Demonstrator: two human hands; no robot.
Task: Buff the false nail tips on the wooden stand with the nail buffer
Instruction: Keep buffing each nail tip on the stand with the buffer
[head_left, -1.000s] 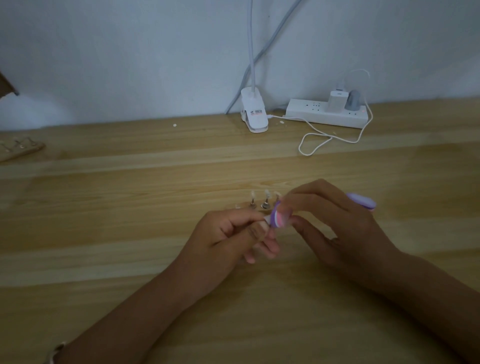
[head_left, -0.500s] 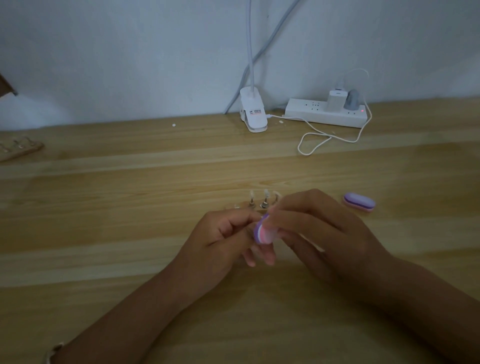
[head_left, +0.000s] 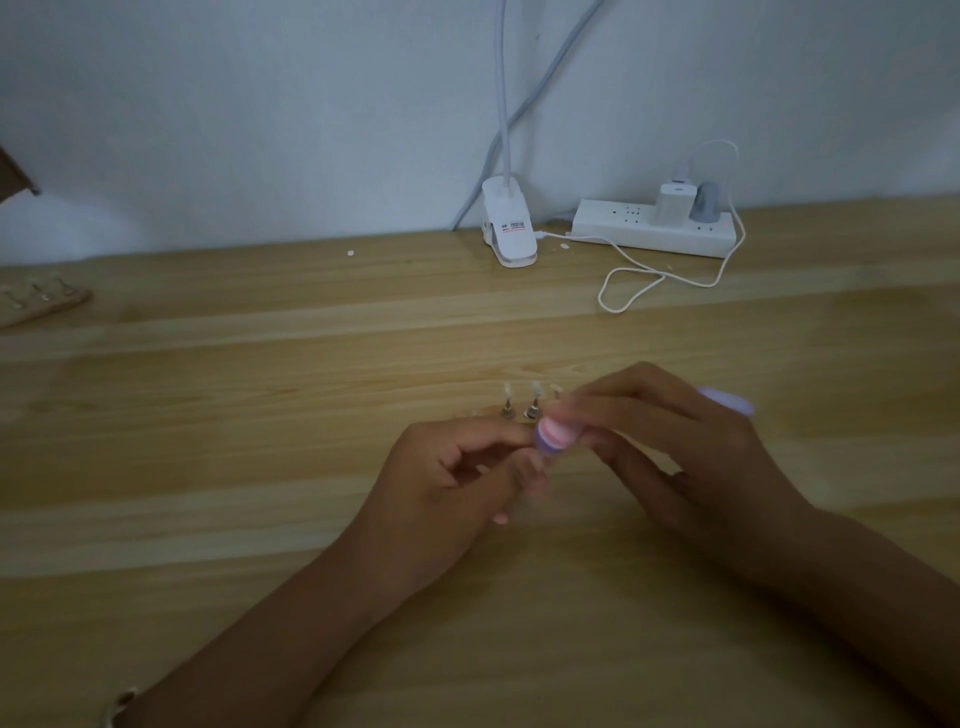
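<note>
My right hand (head_left: 675, 447) grips a pink and purple nail buffer (head_left: 553, 435), blurred by motion, at the middle of the table. My left hand (head_left: 457, 488) has its fingers curled on the near end of the wooden stand (head_left: 485, 414); most of the stand is hidden behind both hands. Two clear false nail tips (head_left: 521, 391) stand upright on metal posts just beyond my fingers. The buffer's end sits beside the right-hand tip. What the left fingertips pinch is hidden.
A second purple buffer (head_left: 727, 402) lies behind my right hand. At the back stand a white clip lamp base (head_left: 509, 228) and a power strip (head_left: 654, 228) with plugs and a looped white cable (head_left: 634, 286). Another wooden stand (head_left: 41, 301) lies far left.
The buffer in my right hand stroked toward me and back up toward the tips. My right hand now covers most of the second buffer again. My left hand stayed put.
</note>
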